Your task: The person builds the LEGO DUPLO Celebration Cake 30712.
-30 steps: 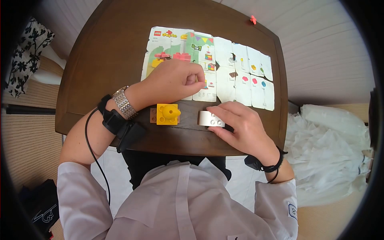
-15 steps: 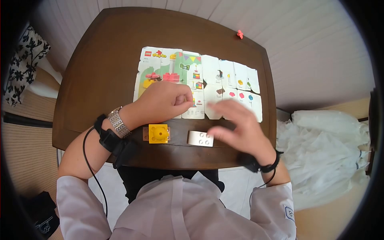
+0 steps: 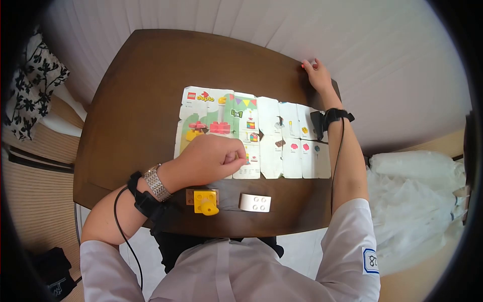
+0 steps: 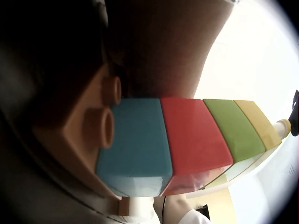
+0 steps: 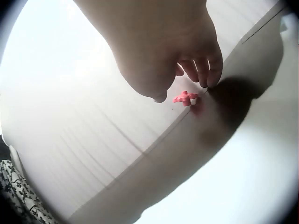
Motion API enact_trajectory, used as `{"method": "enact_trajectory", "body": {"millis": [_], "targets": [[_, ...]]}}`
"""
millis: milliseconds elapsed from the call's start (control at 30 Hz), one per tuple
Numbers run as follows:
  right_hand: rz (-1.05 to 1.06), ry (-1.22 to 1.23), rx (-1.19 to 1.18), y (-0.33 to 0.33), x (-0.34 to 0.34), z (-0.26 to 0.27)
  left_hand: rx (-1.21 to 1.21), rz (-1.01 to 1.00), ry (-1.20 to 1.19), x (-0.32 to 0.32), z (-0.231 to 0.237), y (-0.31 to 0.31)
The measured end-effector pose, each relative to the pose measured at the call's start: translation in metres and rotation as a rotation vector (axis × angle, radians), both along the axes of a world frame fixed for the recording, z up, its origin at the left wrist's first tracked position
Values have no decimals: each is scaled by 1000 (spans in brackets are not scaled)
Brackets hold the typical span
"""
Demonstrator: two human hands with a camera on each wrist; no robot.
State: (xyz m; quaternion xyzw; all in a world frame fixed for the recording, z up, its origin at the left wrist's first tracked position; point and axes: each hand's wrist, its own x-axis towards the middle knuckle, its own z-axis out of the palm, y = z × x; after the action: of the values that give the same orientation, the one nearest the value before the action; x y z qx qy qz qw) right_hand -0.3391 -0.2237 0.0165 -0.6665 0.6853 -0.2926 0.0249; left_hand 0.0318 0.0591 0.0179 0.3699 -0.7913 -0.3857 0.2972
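Note:
My right hand (image 3: 319, 78) reaches over the far right corner of the table. In the right wrist view its thumb and fingers are spread above a small pink star-shaped piece (image 5: 186, 98). My left hand (image 3: 206, 157) rests over the Duplo instruction sheet (image 3: 269, 113), fingers curled in and nothing seen in them. Below that forearm stands a stack of bricks topped by a yellow brick (image 3: 205, 195). Seen from its side in the left wrist view, the stack has teal, red (image 4: 194, 140), green and yellow layers on a brown base. A white brick (image 3: 255, 203) with studs lies right of it.
The dark wooden table (image 3: 151, 70) has a curved far edge along a pale curtain or wall. White gauzy fabric (image 3: 410, 201) is piled past its right side. A black cable (image 3: 119, 211) hangs from the left wrist's strap.
My right hand has let go of the white brick and moved forward and right to the pink piece in the far corner. The left hand has stayed over the sheet; the head view has shifted.

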Motion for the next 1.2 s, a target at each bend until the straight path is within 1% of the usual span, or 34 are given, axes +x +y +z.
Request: {"method": "enact_trajectory", "body": {"millis": [100,133,233,300,333,400,433,500,533,600,633,700,733,800,933,1000,1067,1133,1200], "targets": [[96,-78,-9,-27,-7,-12,-23,-8,-3,1,-2,-1],[100,-81,2,-24,0,-13,-28,-14,1,1,-3,0],[137,-18,50,2,25,1,-45,-11,-21,0,-3,0],[194,135,15,19,34,4,-33,-8,-19,-1,-4,0],[192,133,17,27,36,5,-24,-6,-18,-1,-5,0],[239,24,-10,41,41,12,-14,-8,-19,-1,-3,1],[240,26,-14,54,47,19,-4,-7,-17,-1,-1,0],[279,-331,119,92,63,33,-15,-4,-17,0,-2,0],[277,-329,119,114,71,40,-22,-5,-19,-1,-3,0],[413,-571,239,161,85,53,-56,-11,-13,-1,-6,0],[408,-572,241,182,88,58,-90,-13,-10,-1,-7,0],[545,-625,327,223,94,63,-85,-14,-16,-1,-7,-1],[538,-629,334,242,97,64,-85,-12,-21,-1,-7,-1],[593,-813,413,275,100,64,-46,-15,-22,-1,-4,-1],[557,-861,462,319,96,54,-30,-9,-14,-2,-9,-2],[525,-951,506,335,94,53,-78,-13,-14,-2,-9,-3],[523,-926,532,345,89,52,-87,-20,-20,-2,-9,-3],[558,-865,475,354,94,57,-64,-10,-60,-2,-8,-4],[551,-894,452,359,100,57,-69,-15,-58,-2,-8,-5]]}}
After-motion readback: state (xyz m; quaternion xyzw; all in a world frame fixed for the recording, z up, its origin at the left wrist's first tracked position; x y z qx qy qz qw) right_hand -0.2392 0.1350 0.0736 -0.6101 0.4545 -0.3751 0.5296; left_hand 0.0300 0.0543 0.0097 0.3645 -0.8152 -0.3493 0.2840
